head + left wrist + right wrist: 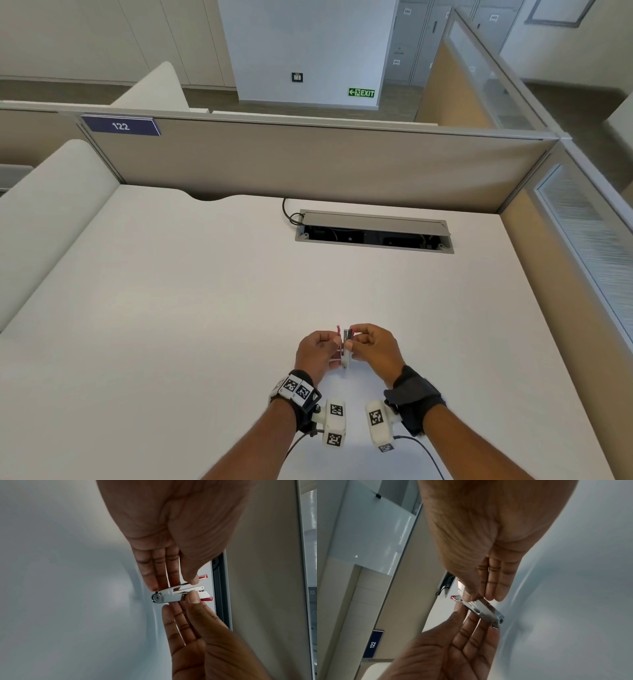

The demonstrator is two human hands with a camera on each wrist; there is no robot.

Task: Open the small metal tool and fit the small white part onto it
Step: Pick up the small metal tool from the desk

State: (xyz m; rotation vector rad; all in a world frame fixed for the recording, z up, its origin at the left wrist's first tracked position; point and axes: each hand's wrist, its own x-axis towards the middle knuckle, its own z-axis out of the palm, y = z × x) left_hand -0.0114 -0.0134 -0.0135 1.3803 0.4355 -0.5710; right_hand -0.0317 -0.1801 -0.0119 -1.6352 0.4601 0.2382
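Head view shows both hands meeting low over a white desk (pixel 171 291), with a small metal stapler (pixel 346 349) held between them, standing roughly on end above the desktop. The left hand (pixel 317 354) pinches one side of it between thumb and fingers, and the right hand (pixel 375 349) pinches the other side the same way. From the left wrist, the stapler (pixel 173 596) appears as a silver body with a pivot pin at the near end, its arms spread slightly apart at the far end, where red tips show. A white strip (pixel 204 595) lies along the arm under the right thumb. From the right wrist, the stapler (pixel 485 610) is a flat shiny bar caught between both thumbs and the fingers beneath. Farther back on the desk, a cable box (pixel 375 231) sits with its lid raised, and the partition (pixel 308 161) behind carries a blue sign (pixel 120 126) reading 122.
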